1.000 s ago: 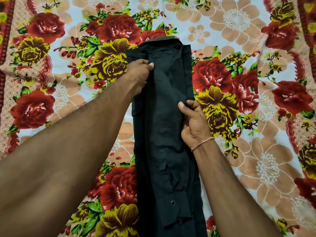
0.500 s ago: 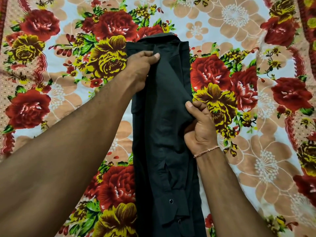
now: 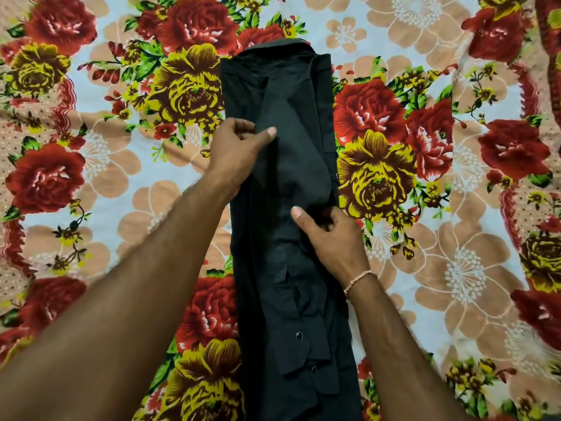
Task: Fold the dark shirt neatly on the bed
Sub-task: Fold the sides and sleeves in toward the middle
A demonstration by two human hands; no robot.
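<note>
The dark shirt (image 3: 291, 159) lies on the bed as a long narrow strip, collar end far from me, sides folded in, small buttons showing near the bottom. My left hand (image 3: 239, 147) rests on the strip's left edge about a third of the way down and pinches a fold of cloth between thumb and fingers. My right hand (image 3: 331, 238) sits lower on the right edge, thumb laid flat on top, fingers curled into the folded sleeve cloth.
The bed (image 3: 455, 226) is covered by a sheet with large red, yellow and peach flowers, which fills the whole view around the shirt. The sheet is rumpled at the far right edge (image 3: 546, 56).
Both hands slid toward me along the shirt: the left from near the collar down the left edge, the right lower on the right edge. The upper part now lies uncovered.
</note>
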